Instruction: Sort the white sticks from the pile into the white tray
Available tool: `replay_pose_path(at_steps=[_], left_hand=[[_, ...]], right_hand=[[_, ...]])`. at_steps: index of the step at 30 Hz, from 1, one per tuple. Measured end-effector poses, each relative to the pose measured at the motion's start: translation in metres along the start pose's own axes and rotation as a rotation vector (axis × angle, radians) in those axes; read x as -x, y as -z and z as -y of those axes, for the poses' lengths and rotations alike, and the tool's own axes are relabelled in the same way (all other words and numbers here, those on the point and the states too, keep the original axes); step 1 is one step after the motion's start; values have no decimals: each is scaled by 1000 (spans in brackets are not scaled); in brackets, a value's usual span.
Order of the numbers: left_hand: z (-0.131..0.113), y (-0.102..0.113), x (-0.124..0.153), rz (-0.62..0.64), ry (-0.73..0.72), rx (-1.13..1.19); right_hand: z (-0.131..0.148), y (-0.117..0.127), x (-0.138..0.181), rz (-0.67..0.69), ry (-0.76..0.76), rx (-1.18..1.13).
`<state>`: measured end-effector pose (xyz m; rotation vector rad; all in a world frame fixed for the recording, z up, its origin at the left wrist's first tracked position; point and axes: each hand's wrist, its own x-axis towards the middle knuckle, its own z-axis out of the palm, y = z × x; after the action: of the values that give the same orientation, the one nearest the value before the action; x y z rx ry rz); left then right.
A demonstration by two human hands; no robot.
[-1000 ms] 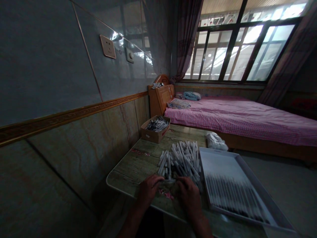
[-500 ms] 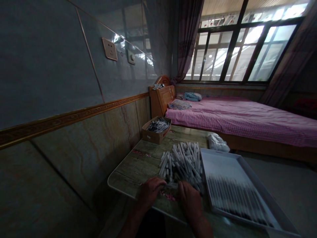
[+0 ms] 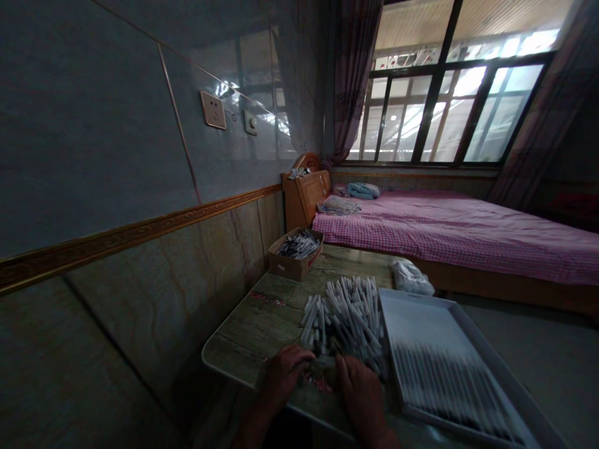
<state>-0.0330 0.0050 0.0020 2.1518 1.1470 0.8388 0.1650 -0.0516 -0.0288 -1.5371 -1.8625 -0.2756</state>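
Note:
A heap of white pen-like tubes [image 3: 347, 308] lies on a small wooden table [image 3: 262, 312]. My left hand [image 3: 285, 373] rests at the near edge of the heap, fingers curled onto the table beside the tubes. My right hand [image 3: 359, 386] lies next to it, fingers bent toward the same spot. Whether either hand grips a tube is hidden in the dim light. To the right a white tray [image 3: 421, 324] holds a row of tubes [image 3: 449, 386] laid side by side.
A cardboard box [image 3: 294, 252] of dark-tipped pieces sits at the table's far left corner, a white plastic bag [image 3: 412, 277] at the far right. A tiled wall [image 3: 140, 187] runs along the left. Beyond lies a bed with a pink checked cover [image 3: 444, 224] under a window [image 3: 444, 106].
The view has tilted slightly downward and nearer. Both hands drew a little closer together at the heap's near edge; the flat tube seen between them a second ago no longer shows.

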Motion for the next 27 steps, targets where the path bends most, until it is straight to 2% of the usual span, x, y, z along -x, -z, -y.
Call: replay_pose_path(at_steps=[2, 6, 8, 15, 23, 27], left_hand=[[1, 0, 0, -3, -9, 3], [6, -2, -1, -13, -2, 15], [7, -3, -1, -15, 2, 2], [8, -4, 1, -15, -36, -21], [12, -4, 2, -37, -30, 68], [15, -6, 2, -36, -44, 70]], right_hand=[[-2, -1, 2, 24, -12, -16], [6, 6, -3, 44, -195, -149], [8, 7, -5, 32, -217, -161], [2, -3, 1, 15, -37, 23], [16, 8, -8, -8, -187, -61], [13, 5, -6, -7, -116, -34]])
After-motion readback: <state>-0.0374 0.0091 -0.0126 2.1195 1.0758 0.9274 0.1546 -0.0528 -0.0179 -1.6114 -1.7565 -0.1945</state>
